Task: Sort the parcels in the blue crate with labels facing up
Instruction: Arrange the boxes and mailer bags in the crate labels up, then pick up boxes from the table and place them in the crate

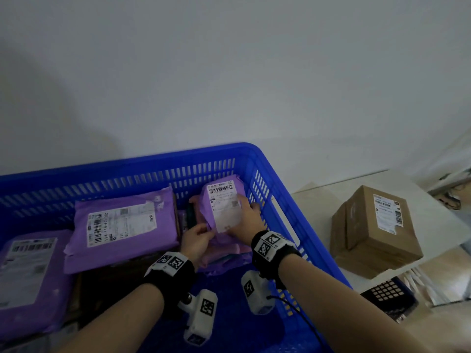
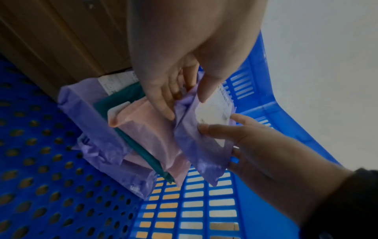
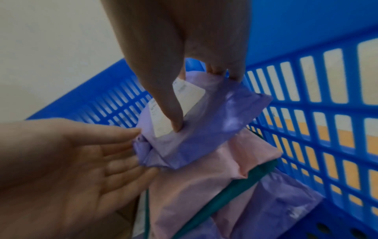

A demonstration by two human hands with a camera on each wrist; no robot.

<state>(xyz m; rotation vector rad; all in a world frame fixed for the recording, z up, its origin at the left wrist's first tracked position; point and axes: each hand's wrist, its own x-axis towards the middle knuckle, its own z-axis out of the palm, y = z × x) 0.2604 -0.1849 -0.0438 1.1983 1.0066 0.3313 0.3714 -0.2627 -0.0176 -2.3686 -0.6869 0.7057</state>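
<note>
- While left hand pinches and right hand clamps the purple mailer (label up), grip is on slack film.
- Risk: film slips; mailer lands label-down.

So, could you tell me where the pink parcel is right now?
In the left wrist view, the pink parcel lies near the blue crate's far right corner, stacked on a teal parcel and just beneath the small purple parcel.

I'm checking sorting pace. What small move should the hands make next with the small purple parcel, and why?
Probably lower the small purple parcel onto the pink parcel and let go: left hand and right hand hold it over that pile, label already up.
</note>
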